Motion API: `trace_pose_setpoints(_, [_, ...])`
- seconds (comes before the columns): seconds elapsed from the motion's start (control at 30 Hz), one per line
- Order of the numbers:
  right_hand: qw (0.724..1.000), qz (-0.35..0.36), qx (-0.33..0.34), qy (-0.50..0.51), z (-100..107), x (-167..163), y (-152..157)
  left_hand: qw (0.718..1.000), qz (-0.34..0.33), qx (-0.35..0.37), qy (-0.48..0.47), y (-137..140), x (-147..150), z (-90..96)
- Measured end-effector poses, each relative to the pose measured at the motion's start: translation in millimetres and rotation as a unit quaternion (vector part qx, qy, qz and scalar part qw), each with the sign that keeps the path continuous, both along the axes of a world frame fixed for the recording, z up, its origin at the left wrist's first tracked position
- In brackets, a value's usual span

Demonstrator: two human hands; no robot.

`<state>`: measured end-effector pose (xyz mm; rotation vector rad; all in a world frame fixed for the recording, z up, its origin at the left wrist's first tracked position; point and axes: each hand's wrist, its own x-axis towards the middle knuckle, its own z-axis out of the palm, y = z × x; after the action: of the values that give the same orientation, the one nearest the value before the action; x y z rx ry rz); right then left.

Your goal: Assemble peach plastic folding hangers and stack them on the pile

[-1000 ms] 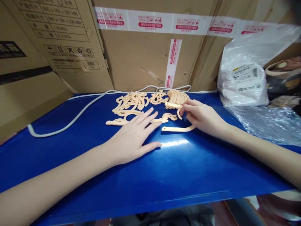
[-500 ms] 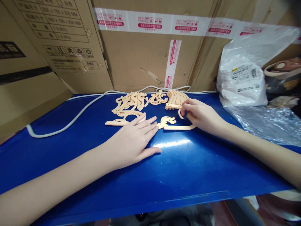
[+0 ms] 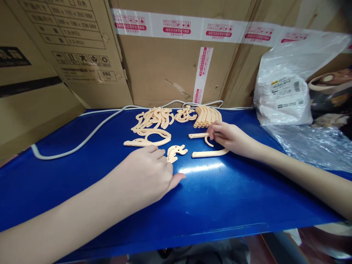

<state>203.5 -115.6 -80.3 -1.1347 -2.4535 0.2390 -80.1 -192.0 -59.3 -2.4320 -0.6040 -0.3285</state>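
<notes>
My left hand [image 3: 150, 174] is low over the blue tabletop, fingers curled down at the left end of a cream curved hook piece [image 3: 177, 150] and thumb stretched out. The fingertips' grip is partly hidden. My right hand [image 3: 227, 136] pinches a cream hanger arm [image 3: 198, 135], a straight bar with a hole at its end. A small hook [image 3: 209, 142] shows below that bar. Another cream hanger arm [image 3: 207, 154] lies in front, its curved end running under my right hand. Left of these rests a cream hanger with an oval opening [image 3: 165, 141].
At the back lie a tangled pile of cream hanger parts [image 3: 156, 117], a small pile of hooks [image 3: 185, 114] and a neat row of curved arms [image 3: 207, 115]. A white cable [image 3: 96, 134], cardboard boxes [image 3: 170, 69] and a plastic-wrapped package [image 3: 284, 97] surround the blue table [image 3: 192, 209].
My left hand has drawn back and curled its fingers, and the hook piece has shifted left and nearer. My right hand has brought its hanger arm away from the row, toward me.
</notes>
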Motion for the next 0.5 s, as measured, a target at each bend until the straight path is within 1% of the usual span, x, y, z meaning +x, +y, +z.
trace_pose_setpoints(0.1, [1.0, -0.015, -0.009, 0.014, 0, 0, 0, 0.998, -0.017, 0.053, 0.004, 3, 2, -0.7])
trace_pose_setpoints(0.13, [1.0, -0.019, -0.009, 0.015, 0, 0, 0, 0.998, -0.022, 0.06, 0.002, 5, 3, -2.1])
trace_pose_setpoints(0.2, [1.0, -0.023, -0.002, 0.013, -1, 0, -1, 0.998, -0.027, 0.053, -0.003, 10, 5, -6.2])
trace_pose_setpoints(0.33, [0.999, -0.024, 0.023, -0.004, -3, 3, 0, 1.0, -0.004, 0.022, -0.014, 21, 4, -13.3])
trace_pose_setpoints(0.5, [0.996, -0.021, 0.081, -0.034, 4, 0, -7, 0.999, 0.019, 0.025, -0.02, 26, 3, -12.1])
